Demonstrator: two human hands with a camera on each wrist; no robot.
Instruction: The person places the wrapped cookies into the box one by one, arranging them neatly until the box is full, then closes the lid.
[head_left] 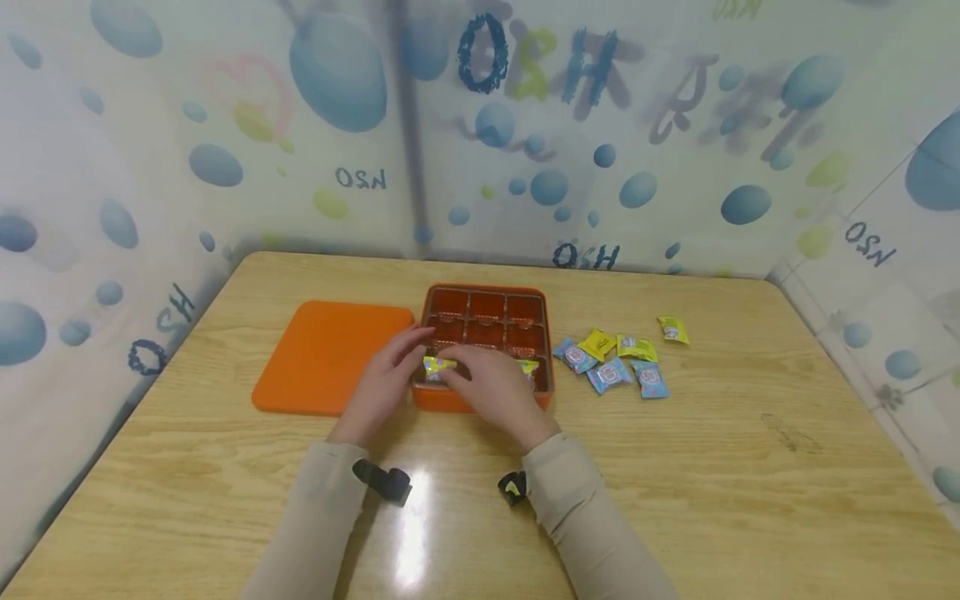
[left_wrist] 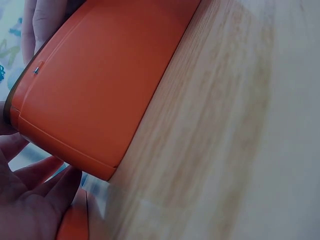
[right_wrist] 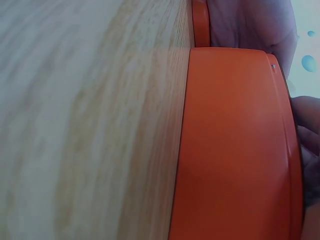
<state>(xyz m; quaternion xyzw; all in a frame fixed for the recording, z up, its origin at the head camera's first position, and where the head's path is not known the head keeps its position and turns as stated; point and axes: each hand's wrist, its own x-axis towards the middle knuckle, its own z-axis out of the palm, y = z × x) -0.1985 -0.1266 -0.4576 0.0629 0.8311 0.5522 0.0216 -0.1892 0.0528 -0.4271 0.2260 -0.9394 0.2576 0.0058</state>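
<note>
An orange box (head_left: 550,350) with a divided tray stands on the table, its front side near me. My left hand (head_left: 381,377) rests along the box's left side with relaxed fingers; the left wrist view shows its fingertips by the box's corner. Over the front row, my right hand (head_left: 498,387) pinches a yellow wrapped candy (head_left: 433,367) at the front-left compartment. Another yellow candy (head_left: 529,367) lies in the front-right compartment, partly covered by the right hand. That hand hides the front-middle compartment. The compartments of the back row hold nothing.
A flat orange lid (head_left: 322,358) lies left of the box. To the right are several loose candies, among them a blue one (head_left: 609,376) and a yellow one (head_left: 672,329) set apart. A patterned curtain (head_left: 480,200) stands behind the wooden table (head_left: 712,483).
</note>
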